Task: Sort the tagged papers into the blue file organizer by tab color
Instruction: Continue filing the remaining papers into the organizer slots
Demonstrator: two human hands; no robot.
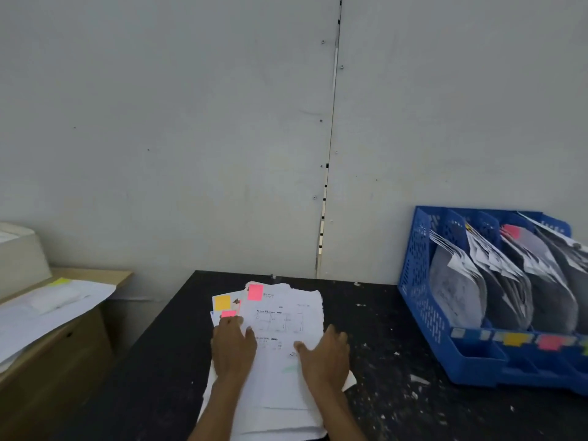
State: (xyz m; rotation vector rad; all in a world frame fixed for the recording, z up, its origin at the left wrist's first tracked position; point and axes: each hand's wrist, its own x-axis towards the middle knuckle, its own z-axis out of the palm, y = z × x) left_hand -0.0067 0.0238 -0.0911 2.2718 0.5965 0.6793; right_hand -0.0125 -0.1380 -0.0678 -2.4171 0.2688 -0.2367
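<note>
A loose stack of white papers (286, 316) lies on the black table (381, 361). The top sheet carries a pink tab (255, 292); sheets below show an orange tab (222, 303) and another pink tab (228, 313). My left hand (233, 346) rests flat on the stack's left side, fingers pointing at the tabs. My right hand (324, 356) lies on the stack's right edge with the thumb spread across the top sheet. The blue file organizer (423, 316) stands at the right, its slots filled with papers, with orange (514, 338) and pink (549, 342) labels on its front.
A wooden cabinet (57, 361) at the left holds loose white sheets (47, 310) and a beige box (19, 256). A grey wall (191, 138) stands close behind the table. White scraps dot the table between the stack and the organizer.
</note>
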